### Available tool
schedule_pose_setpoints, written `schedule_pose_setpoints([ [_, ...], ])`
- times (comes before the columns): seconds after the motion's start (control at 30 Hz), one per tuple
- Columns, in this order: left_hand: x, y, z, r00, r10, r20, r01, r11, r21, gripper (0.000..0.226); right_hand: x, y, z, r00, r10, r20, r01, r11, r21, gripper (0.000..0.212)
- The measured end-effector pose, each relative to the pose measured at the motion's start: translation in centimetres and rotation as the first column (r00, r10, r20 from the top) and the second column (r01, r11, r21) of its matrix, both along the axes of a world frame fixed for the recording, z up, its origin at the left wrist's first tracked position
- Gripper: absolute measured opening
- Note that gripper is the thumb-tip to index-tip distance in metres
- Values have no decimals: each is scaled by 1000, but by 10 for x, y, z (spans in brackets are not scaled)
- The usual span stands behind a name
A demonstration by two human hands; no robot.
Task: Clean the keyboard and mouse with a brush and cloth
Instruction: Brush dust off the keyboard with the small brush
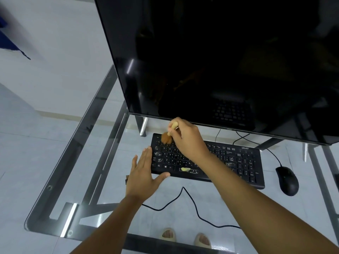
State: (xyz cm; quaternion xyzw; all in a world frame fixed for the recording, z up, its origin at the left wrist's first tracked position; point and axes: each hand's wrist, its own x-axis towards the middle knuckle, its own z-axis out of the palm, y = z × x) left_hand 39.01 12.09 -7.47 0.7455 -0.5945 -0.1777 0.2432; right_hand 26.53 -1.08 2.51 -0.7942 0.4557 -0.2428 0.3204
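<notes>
A black keyboard lies on the glass desk below the monitor. My right hand grips a small wooden brush, its brown bristles pressed on the keyboard's top left keys. My left hand lies flat with fingers apart against the keyboard's left end, thumb on its front edge. Yellowish crumbs sit on the space bar area. A black mouse rests to the right of the keyboard. No cloth shows.
A large dark monitor leans over the back of the desk, close above my right hand. A black cable snakes across the glass in front of the keyboard. My sandalled feet show through the glass.
</notes>
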Motion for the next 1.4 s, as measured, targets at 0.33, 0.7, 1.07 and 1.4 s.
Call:
schedule_pose_setpoints([
  [0.33, 1, -2, -9, 999, -23, 22, 23, 1000, 1, 99, -14, -2, 6, 999, -23, 49, 21, 999, 36, 10],
  [0.7, 4, -1, -14, 998, -37, 48, 36, 999, 11, 98, -34, 11, 4, 994, 45, -102, -44, 999, 7, 13],
  [1.07, 5, -2, -14, 998, -62, 14, 62, 997, 34, 114, -24, 37, 0, 998, -59, 33, 53, 984, 172, 14],
  [1.4, -6, -9, -11, 999, 26, -26, -25, 999, 21, 116, -38, 17, 4, 995, -87, 42, 87, 996, 5, 10],
])
